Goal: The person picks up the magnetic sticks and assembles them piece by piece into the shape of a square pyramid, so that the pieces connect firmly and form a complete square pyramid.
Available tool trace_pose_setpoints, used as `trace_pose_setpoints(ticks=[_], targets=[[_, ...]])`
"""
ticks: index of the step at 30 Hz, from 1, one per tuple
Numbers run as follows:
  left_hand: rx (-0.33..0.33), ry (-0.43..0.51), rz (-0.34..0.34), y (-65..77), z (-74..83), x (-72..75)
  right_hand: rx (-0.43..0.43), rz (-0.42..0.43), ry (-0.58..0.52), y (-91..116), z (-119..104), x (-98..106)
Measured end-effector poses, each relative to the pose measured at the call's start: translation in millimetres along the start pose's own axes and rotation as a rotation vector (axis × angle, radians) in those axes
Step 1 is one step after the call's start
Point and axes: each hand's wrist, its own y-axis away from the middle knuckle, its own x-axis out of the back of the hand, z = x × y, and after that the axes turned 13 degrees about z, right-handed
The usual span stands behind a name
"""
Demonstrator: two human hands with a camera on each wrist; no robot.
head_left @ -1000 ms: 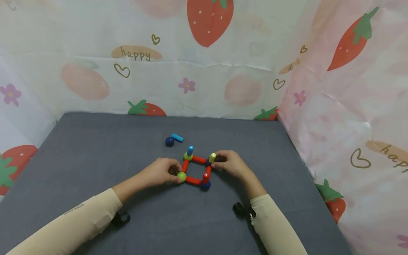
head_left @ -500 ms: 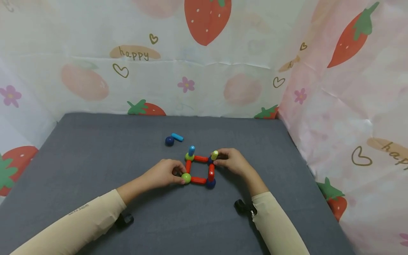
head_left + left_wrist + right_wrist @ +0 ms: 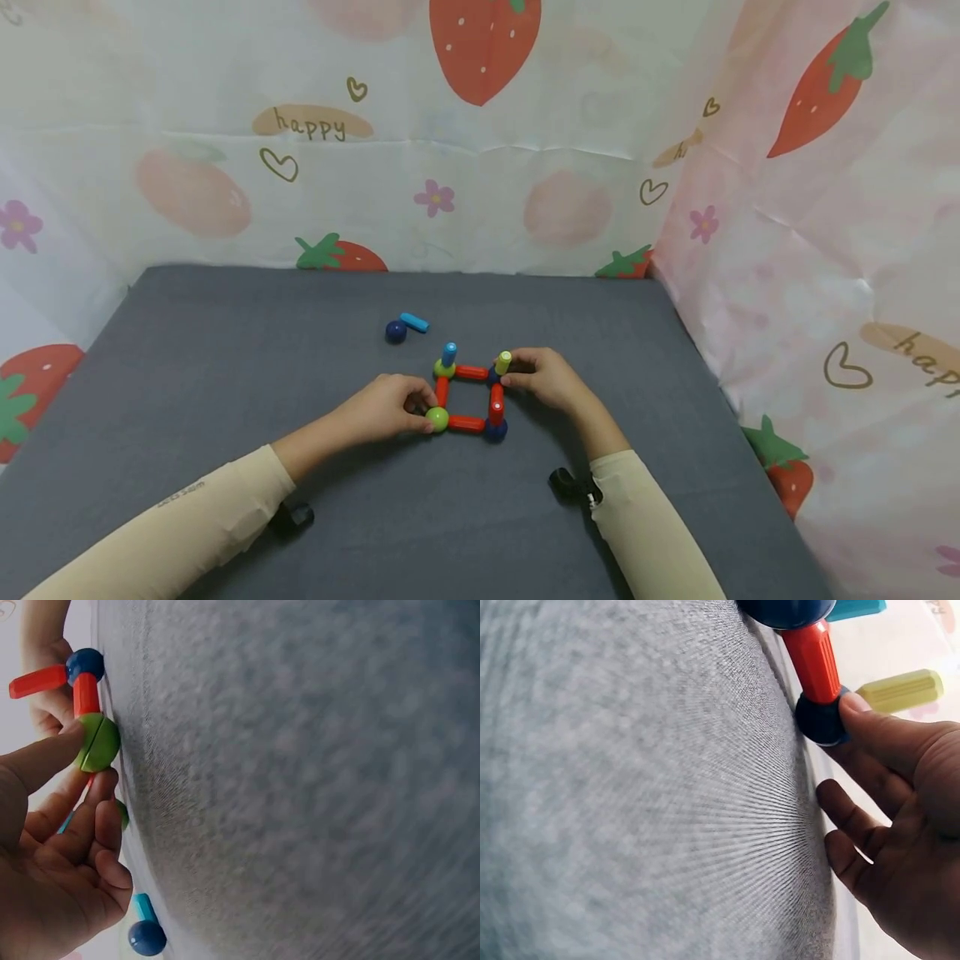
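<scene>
Head view, frame: square of red rods and balls lies flat on the grey bench, centre, between both hands.
Head view, left hand: fingers curled, pinching the green ball at the near-left corner.
Head view, right hand: fingertips pinch the far-right corner, below the upright yellow rod.
Head view, uprights: blue rod stands on the far-left ball.
Head view, spares: dark blue ball with a short blue rod, apart, behind.
Head view, change: a second ago the square was skewed; it now sits squarer, and shifted slightly right. Hands unmoved on their corners.
Left wrist view: thumb and fingers touch the green ball.
Right wrist view: fingertip presses the dark blue corner ball; the other fingers hang loosely curled.
</scene>
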Motion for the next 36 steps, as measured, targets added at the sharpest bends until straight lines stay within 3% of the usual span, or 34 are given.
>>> trace_pose_setpoints(ticks=[5, 10, 16, 21, 26, 36], targets=[[-0.04, -0.011, -0.054, -3.7, -2.1, 8.5, 0.012, -0.002, -0.01, -0.4, 0.3, -0.2], [-0.065, -0.059, -0.078, -9.5, -0.3, 27.4, 0.022, -0.001, -0.008, -0.6, 1.3, 0.1], [-0.098, -0.111, -0.011, -25.2, 4.2, 55.0, 0.023, 0.003, -0.018, -0.9, 3.5, 1.1], [-0.137, -0.113, 0.069, -45.3, 2.3, 68.3, 0.02, 0.004, -0.027, -1.1, 5.0, 2.4], [-0.167, -0.137, 0.113, -67.7, -6.0, 70.2, 0.012, 0.002, -0.033, -1.3, 6.6, 1.7], [-0.156, -0.215, 0.146, -100.5, -27.1, 61.7, 0.014, 0.005, -0.038, -2.1, 9.1, -0.8]])
